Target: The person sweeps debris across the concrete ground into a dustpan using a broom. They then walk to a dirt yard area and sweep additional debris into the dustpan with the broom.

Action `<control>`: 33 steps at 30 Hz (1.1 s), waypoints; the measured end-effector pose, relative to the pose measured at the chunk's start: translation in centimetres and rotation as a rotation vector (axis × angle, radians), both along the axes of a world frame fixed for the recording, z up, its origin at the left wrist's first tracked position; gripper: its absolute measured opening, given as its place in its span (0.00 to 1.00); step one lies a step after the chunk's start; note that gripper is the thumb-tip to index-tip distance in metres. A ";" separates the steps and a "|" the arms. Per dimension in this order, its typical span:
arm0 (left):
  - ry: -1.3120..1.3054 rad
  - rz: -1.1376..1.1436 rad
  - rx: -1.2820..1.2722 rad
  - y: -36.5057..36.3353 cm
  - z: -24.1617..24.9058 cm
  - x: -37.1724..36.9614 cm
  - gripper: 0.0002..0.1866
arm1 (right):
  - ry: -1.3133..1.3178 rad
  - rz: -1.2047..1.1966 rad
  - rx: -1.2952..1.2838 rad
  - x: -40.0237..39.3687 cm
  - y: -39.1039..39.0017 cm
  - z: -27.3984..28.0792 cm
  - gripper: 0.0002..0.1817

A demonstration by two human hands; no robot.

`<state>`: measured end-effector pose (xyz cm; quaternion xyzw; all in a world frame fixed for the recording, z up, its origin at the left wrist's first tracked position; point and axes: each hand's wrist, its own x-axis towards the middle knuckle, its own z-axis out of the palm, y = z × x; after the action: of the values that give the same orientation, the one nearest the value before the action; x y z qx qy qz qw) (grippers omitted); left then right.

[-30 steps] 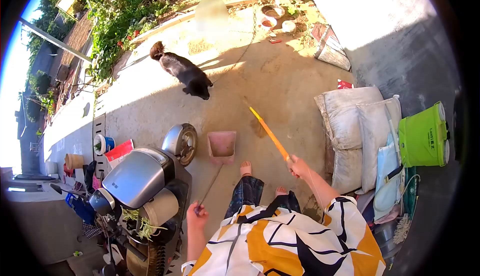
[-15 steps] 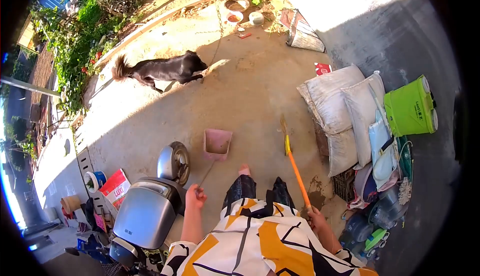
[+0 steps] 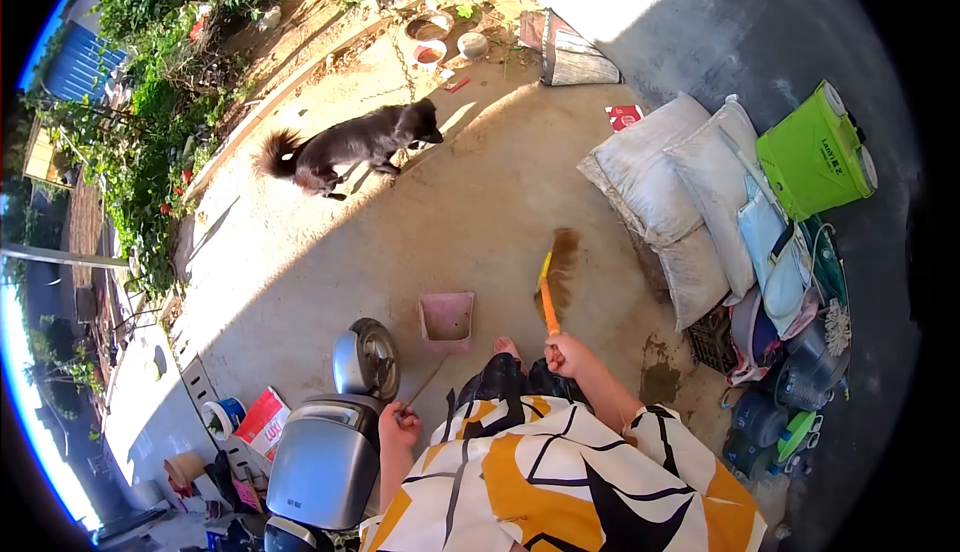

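My left hand (image 3: 400, 426) is closed round the thin handle of a pink dustpan (image 3: 446, 324), whose pan rests on the concrete floor ahead of my feet. Just right of my body's middle, my right hand (image 3: 568, 354) grips the orange handle of a broom (image 3: 551, 317). The broom's brown bristles (image 3: 566, 267) spread over the floor to the right of the dustpan, apart from it. Some dark bits lie in the pan, too small to make out.
A black dog (image 3: 360, 144) stands ahead on the left. A silver scooter (image 3: 323, 462) is close on my left. Stuffed sacks (image 3: 655, 177), a green bucket (image 3: 815, 157) and plastic bottles (image 3: 765, 420) line the right side. Bowls (image 3: 430, 54) sit far ahead.
My right hand has moved forward and inward with the broom, whose bristles now show spread wide. The dog has raised its head and shifted right. The view has turned slightly.
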<state>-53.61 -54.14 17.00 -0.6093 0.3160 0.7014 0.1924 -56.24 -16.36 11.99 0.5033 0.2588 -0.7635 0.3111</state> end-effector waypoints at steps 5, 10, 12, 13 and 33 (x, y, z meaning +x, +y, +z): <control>0.009 0.042 -0.008 0.9 0.5 -0.4 0.05 | 0.155 -0.108 -0.039 -5.1 4.0 2.6 0.08; 0.007 0.082 -0.050 1.8 -0.1 -1.9 0.04 | 0.247 -0.041 0.084 -5.6 6.1 9.1 0.15; -0.003 0.119 -0.096 2.5 -0.5 -2.7 0.05 | 0.290 0.063 0.293 -5.6 7.2 10.3 0.17; 0.008 0.142 -0.094 2.7 -0.7 -3.0 0.05 | 0.298 0.075 0.294 -5.9 7.7 10.2 0.17; 0.258 0.523 -0.130 11.4 6.8 -10.4 0.03 | -0.009 0.252 0.003 -34.6 6.4 3.3 0.09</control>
<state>-63.97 -42.71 23.79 -0.5870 0.2144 0.7770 -0.0762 -90.86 -9.96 15.25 0.4708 0.3198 -0.7157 0.4047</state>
